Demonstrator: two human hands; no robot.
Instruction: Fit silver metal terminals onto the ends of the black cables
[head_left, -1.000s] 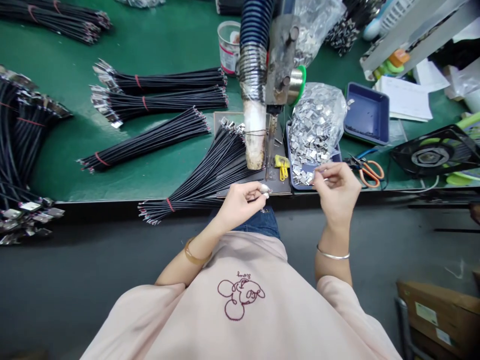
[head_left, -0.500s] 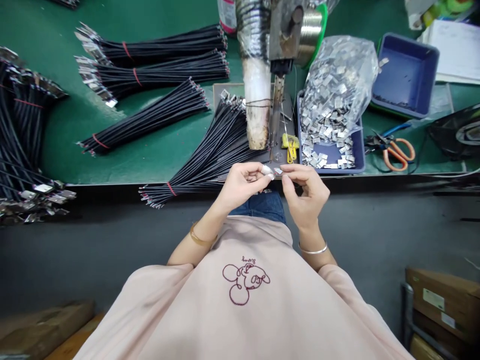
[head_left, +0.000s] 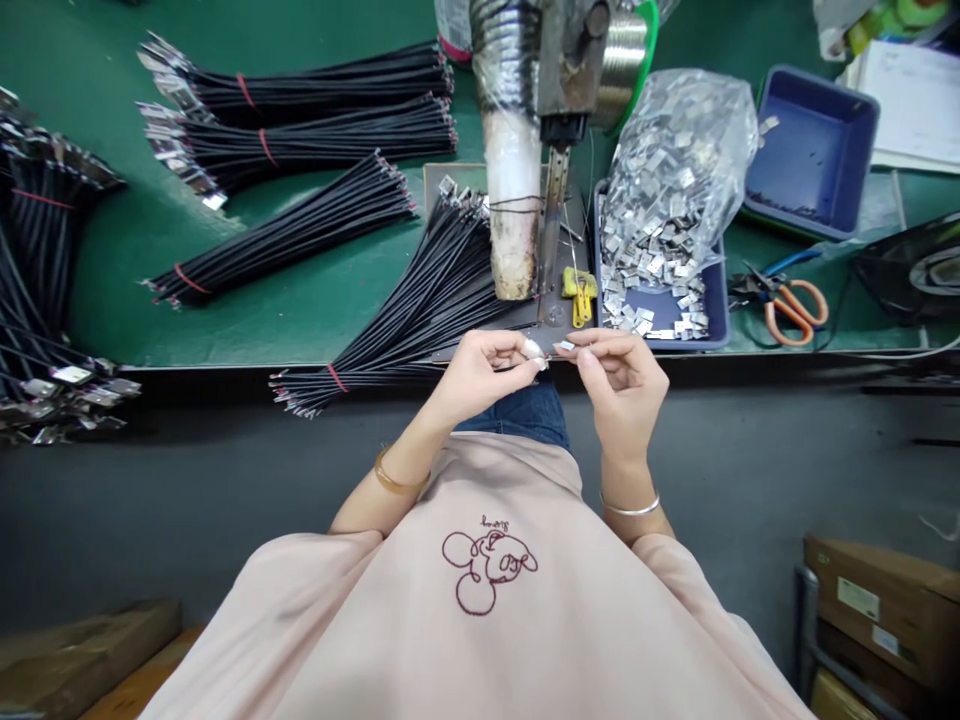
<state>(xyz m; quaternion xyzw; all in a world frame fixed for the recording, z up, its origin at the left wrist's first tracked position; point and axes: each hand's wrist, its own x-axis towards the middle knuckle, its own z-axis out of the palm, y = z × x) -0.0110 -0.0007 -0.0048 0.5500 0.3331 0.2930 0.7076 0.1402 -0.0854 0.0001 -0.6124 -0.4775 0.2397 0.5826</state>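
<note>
My left hand (head_left: pixel 480 375) is pinched shut near the bench's front edge, its fingertips taped white, holding something small that I cannot make out. My right hand (head_left: pixel 622 380) pinches a small metal clip (head_left: pixel 564 346) right beside the left fingertips. Both hands meet just below the soldering head (head_left: pixel 551 190) and its white-wrapped tube (head_left: pixel 514 200). A fanned bundle of black wires (head_left: pixel 420 310) lies directly left of the hands. A blue tray (head_left: pixel 716 300) with a bag of metal clips (head_left: pixel 667 190) sits just beyond my right hand.
Several tied black wire bundles (head_left: pixel 300 130) lie on the green mat (head_left: pixel 225 300) at the left. An empty blue tray (head_left: pixel 814 150), orange-handled scissors (head_left: pixel 791 305) and a black fan (head_left: pixel 919 270) stand at the right. Cardboard boxes (head_left: pixel 877 610) rest on the floor.
My right hand came from the clip tray leftward to meet my left hand, carrying a clip. The view tilted downward and closer to the bench edge.
</note>
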